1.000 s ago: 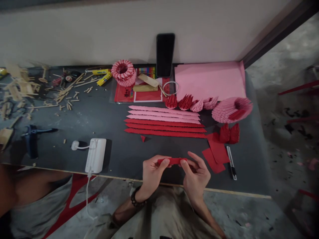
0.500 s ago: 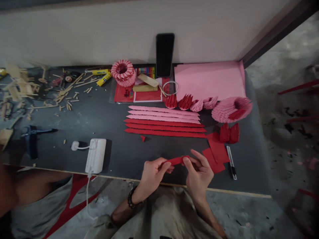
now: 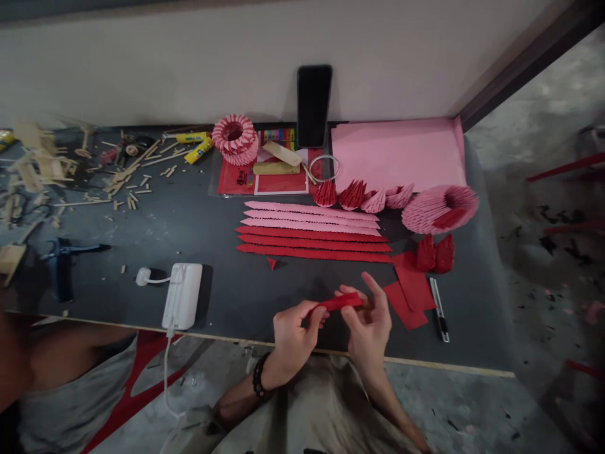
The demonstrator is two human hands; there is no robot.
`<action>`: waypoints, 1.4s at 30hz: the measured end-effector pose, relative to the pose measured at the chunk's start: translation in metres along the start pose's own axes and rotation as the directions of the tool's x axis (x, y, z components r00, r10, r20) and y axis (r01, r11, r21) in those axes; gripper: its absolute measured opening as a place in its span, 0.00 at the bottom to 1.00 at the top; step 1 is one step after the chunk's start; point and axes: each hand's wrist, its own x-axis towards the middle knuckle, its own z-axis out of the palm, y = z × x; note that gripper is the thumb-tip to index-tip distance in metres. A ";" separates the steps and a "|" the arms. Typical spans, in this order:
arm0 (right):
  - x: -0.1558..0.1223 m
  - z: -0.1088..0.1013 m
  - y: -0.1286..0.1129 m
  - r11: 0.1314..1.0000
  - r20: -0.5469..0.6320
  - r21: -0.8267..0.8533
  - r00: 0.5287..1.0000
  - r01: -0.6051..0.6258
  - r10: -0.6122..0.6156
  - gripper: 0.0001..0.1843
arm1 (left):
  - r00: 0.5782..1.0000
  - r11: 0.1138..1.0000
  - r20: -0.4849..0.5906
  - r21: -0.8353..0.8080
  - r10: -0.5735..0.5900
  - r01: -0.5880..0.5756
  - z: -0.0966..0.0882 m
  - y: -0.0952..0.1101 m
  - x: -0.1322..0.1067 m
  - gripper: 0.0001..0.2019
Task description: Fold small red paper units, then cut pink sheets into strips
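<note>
A folded strip of red paper [image 3: 343,302] stretches between my hands just above the table's front edge. My left hand [image 3: 295,334] pinches its left end between thumb and fingers. At the other end, my right hand [image 3: 371,328] has its thumb against the strip's lower edge and a finger behind it, while the index finger points up and away. Beyond my hands lie several long zigzag-edged strips, pink ones [image 3: 312,218] behind red ones [image 3: 312,244]. A small folded red triangle [image 3: 271,263] rests in front of them. Red paper pieces [image 3: 410,296] lie right of my right hand.
A utility knife [image 3: 439,310] lies at the right. Folded-paper pieces [image 3: 352,194], a pink paper ring [image 3: 439,209] and pink sheets [image 3: 397,151] sit behind. A phone [image 3: 314,106] leans on the wall. A white power bank [image 3: 182,296] and wood scraps are leftward, near another person's leg [image 3: 80,353].
My right hand has shifted slightly left along the red strip, and its index finger has lifted. More of the strip's right end shows. My left hand stays pinched on it.
</note>
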 end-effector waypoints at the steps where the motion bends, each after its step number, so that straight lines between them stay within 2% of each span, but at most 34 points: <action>1: -0.002 0.003 0.001 0.998 0.062 0.030 0.997 -0.050 0.048 0.45 | 1.000 1.000 -0.007 -0.015 -0.003 0.003 0.001 0.000 -0.001 0.11; 3: -0.007 0.009 0.003 0.984 0.130 0.077 0.981 -0.158 0.147 0.44 | 0.999 0.998 0.015 -0.051 -0.030 0.031 0.002 -0.001 -0.001 0.12; 5: -0.012 0.013 0.005 0.965 0.123 0.132 0.970 -0.225 0.209 0.43 | 0.996 0.992 0.064 -0.100 -0.070 0.076 0.002 -0.003 -0.001 0.13; 10: -0.009 0.009 -0.004 0.952 0.101 0.167 0.965 -0.256 0.242 0.49 | 0.973 0.961 0.174 -0.206 -0.151 0.185 -0.002 -0.003 -0.007 0.14; 11: -0.004 0.004 -0.008 0.958 0.066 0.165 0.972 -0.233 0.225 0.48 | 0.969 0.955 0.188 -0.216 -0.162 0.202 -0.003 -0.002 -0.009 0.14; 13: 0.009 -0.007 -0.019 0.980 -0.103 0.175 0.988 -0.095 0.115 0.42 | 0.965 0.947 0.197 -0.235 -0.174 0.219 -0.007 -0.001 -0.012 0.14; 14: 0.016 -0.014 -0.024 0.985 -0.216 0.174 0.976 0.006 0.032 0.38 | 0.967 0.944 0.184 -0.245 -0.178 0.220 -0.010 0.000 -0.012 0.15; 15: 0.023 -0.020 -0.027 0.978 -0.351 0.163 0.934 0.130 -0.066 0.32 | 0.969 0.942 0.164 -0.252 -0.183 0.221 -0.012 0.001 -0.012 0.15; 17: 0.031 -0.030 -0.030 0.968 -0.420 0.143 0.899 0.205 -0.128 0.25 | 0.973 0.936 0.121 -0.271 -0.199 0.225 -0.016 0.003 -0.007 0.16; 18: 0.031 -0.032 -0.028 0.973 -0.385 0.124 0.913 0.193 -0.132 0.21 | 0.972 0.930 0.116 -0.284 -0.206 0.232 -0.017 0.004 -0.004 0.17; 19: 0.027 -0.031 -0.025 0.986 -0.279 0.086 0.954 0.141 -0.111 0.17 | 0.968 0.924 0.133 -0.297 -0.211 0.242 -0.018 0.005 -0.001 0.17; 20: 0.022 -0.029 -0.020 0.998 -0.100 0.004 0.993 0.068 -0.067 0.15 | 0.963 0.917 0.171 -0.308 -0.210 0.255 -0.018 0.006 0.001 0.17; 21: 0.015 -0.026 -0.014 0.995 0.081 -0.101 0.997 0.009 0.000 0.13 | 0.955 0.912 0.218 -0.313 -0.202 0.265 -0.018 0.006 0.003 0.17; 23: 0.001 -0.017 -0.005 0.987 0.182 -0.156 0.982 -0.023 0.052 0.11 | 0.936 0.909 0.302 -0.313 -0.181 0.277 -0.016 0.005 0.005 0.16; 25: -0.008 -0.009 0.001 0.985 0.185 -0.170 0.981 -0.020 0.052 0.12 | 0.926 0.912 0.339 -0.303 -0.168 0.276 -0.015 0.002 0.005 0.15; 30: -0.007 -0.009 -0.001 0.974 0.201 -0.228 0.978 -0.006 0.053 0.14 | 0.935 0.934 0.314 -0.257 -0.164 0.250 -0.017 -0.006 0.005 0.14; 34: -0.004 -0.010 0.000 0.978 0.275 -0.201 0.955 -0.054 0.109 0.14 | 0.936 0.920 0.317 -0.302 -0.151 0.250 -0.027 -0.010 0.008 0.19; 36: -0.004 -0.008 0.001 0.984 0.307 -0.132 0.939 -0.121 0.157 0.17 | 0.938 0.949 0.341 -0.273 -0.059 0.159 -0.036 -0.014 0.012 0.21; 38: -0.005 -0.005 0.003 0.978 0.289 -0.061 0.934 -0.199 0.208 0.19 | 0.917 0.978 0.387 -0.208 0.095 -0.014 -0.045 -0.020 0.017 0.28; 40: -0.006 -0.002 0.004 0.971 0.249 -0.026 0.939 -0.239 0.238 0.19 | 0.888 0.971 0.395 -0.142 0.236 -0.195 -0.051 -0.026 0.024 0.34; 42: -0.009 -0.001 0.005 0.973 0.236 -0.035 0.944 -0.230 0.232 0.19 | 0.868 0.937 0.353 -0.138 0.348 -0.320 -0.051 -0.030 0.030 0.25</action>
